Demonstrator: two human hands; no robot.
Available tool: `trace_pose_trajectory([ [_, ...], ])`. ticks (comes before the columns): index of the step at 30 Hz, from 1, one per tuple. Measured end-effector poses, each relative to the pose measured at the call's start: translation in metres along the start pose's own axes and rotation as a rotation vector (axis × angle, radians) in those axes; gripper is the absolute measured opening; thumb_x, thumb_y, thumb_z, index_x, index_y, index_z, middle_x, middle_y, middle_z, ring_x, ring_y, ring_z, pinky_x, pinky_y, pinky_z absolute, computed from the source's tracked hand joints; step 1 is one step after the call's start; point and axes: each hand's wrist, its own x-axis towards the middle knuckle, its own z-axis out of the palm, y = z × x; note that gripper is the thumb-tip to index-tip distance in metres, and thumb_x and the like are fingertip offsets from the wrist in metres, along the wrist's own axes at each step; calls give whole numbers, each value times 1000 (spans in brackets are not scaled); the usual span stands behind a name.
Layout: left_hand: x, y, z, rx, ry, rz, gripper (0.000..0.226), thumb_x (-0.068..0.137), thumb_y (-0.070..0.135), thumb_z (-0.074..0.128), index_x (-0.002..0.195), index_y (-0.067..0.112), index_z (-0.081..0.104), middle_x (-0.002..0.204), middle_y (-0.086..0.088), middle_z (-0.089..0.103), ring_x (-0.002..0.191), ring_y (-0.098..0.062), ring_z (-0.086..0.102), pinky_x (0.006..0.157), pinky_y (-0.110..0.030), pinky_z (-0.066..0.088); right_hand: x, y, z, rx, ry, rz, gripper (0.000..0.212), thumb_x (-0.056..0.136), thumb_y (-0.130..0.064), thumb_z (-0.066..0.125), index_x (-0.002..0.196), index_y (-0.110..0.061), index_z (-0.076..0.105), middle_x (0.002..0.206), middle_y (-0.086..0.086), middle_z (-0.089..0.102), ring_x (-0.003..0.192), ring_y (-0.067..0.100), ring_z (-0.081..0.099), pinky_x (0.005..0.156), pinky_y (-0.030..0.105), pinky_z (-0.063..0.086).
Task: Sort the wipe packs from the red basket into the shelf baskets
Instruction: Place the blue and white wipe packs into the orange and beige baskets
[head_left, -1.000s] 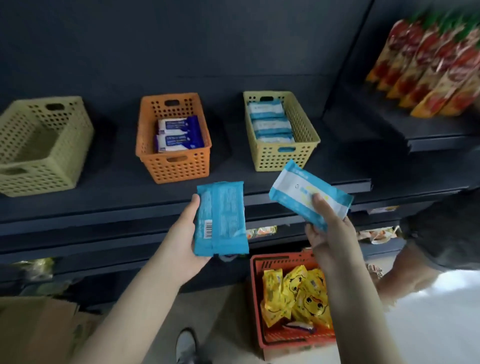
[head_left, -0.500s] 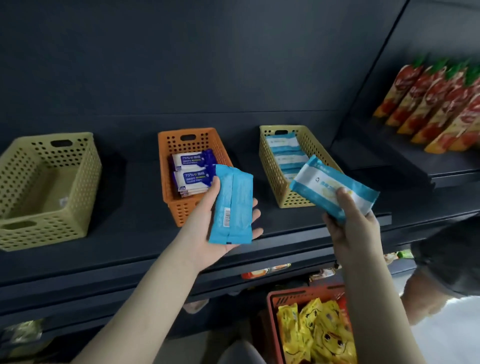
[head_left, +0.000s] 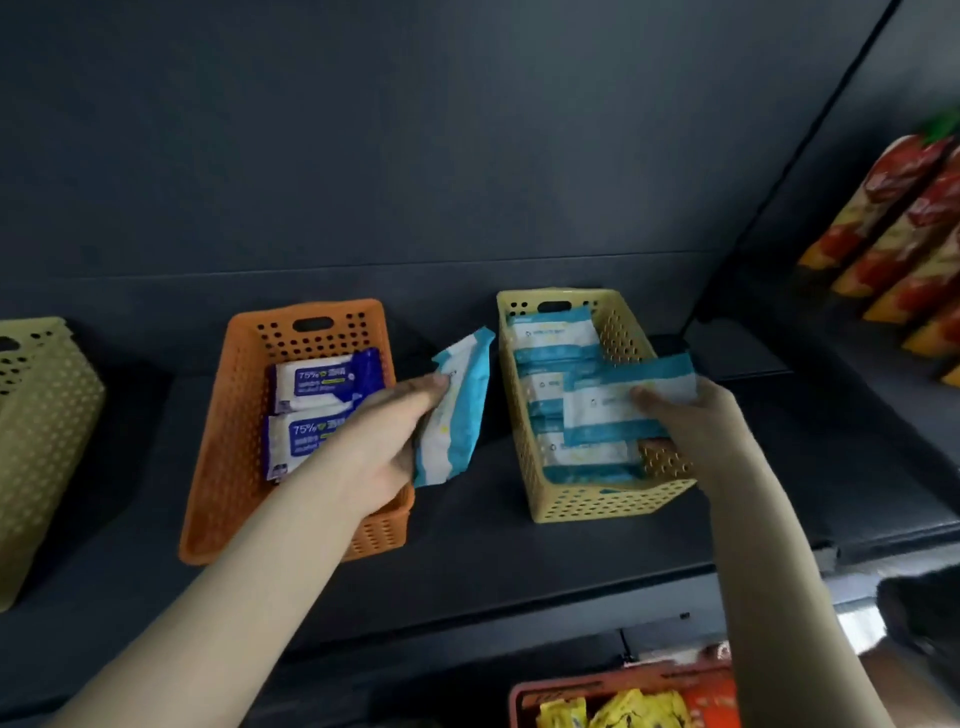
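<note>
My left hand (head_left: 387, 431) grips a light blue and white wipe pack (head_left: 456, 410), held on edge in the gap between the orange basket (head_left: 228, 457) and the yellow basket (head_left: 602, 501). My right hand (head_left: 691, 421) holds a second light blue wipe pack (head_left: 613, 410) over the yellow basket, just above several matching packs stacked inside. The orange basket holds two dark blue and white packs (head_left: 322, 382). The red basket's (head_left: 524, 693) rim shows at the bottom edge with yellow packs (head_left: 628, 709) inside.
A pale green basket (head_left: 41, 447) stands at the left end of the dark shelf (head_left: 467, 551). Red and yellow pouches (head_left: 904, 228) hang on the neighbouring shelf unit at the right. Another person's dark sleeve (head_left: 924, 608) is at the lower right.
Both hands have moved up and forward to the shelf. The right pack has gone over the yellow basket. The left pack has turned on edge and shifted right past the orange basket.
</note>
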Motion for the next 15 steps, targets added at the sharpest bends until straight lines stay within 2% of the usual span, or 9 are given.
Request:
trace_pose_trajectory([
  [3, 18, 2, 5, -34, 38, -7, 27, 95, 20, 58, 120, 12, 64, 106, -8, 72, 89, -17, 69, 62, -29, 57, 20, 0, 6, -177, -176, 29, 24, 83, -7, 71, 104, -18, 64, 97, 3, 74, 84, 18, 73, 66, 33, 59],
  [6, 33, 3, 10, -72, 59, 23, 26, 96, 16, 55, 121, 9, 61, 102, -8, 71, 88, -18, 68, 68, -33, 56, 24, 0, 13, -171, -362, 149, 27, 84, -6, 71, 103, -23, 62, 100, 1, 72, 88, 18, 72, 66, 33, 60],
  [9, 48, 2, 12, -103, 66, 38, 28, 96, 14, 55, 123, 10, 58, 103, -7, 70, 92, -19, 68, 72, -36, 55, 23, 4, 14, -172, -402, 176, 28, 84, -9, 72, 107, -22, 62, 102, 0, 72, 89, 18, 72, 69, 34, 61],
  [12, 60, 1, 12, -119, 79, 33, 20, 96, 14, 56, 115, 14, 60, 103, -5, 71, 96, -20, 69, 72, -38, 55, 24, 5, 11, -195, -415, 148, 22, 85, -9, 71, 101, -20, 63, 97, 0, 74, 84, 16, 73, 64, 29, 58],
  [15, 69, 0, 14, -137, 79, 37, 10, 96, 14, 55, 104, 17, 61, 99, -4, 71, 94, -19, 69, 71, -38, 54, 27, 6, 8, -272, -431, 108, 22, 84, -14, 73, 100, -24, 62, 95, -3, 75, 85, 15, 72, 74, 34, 56],
])
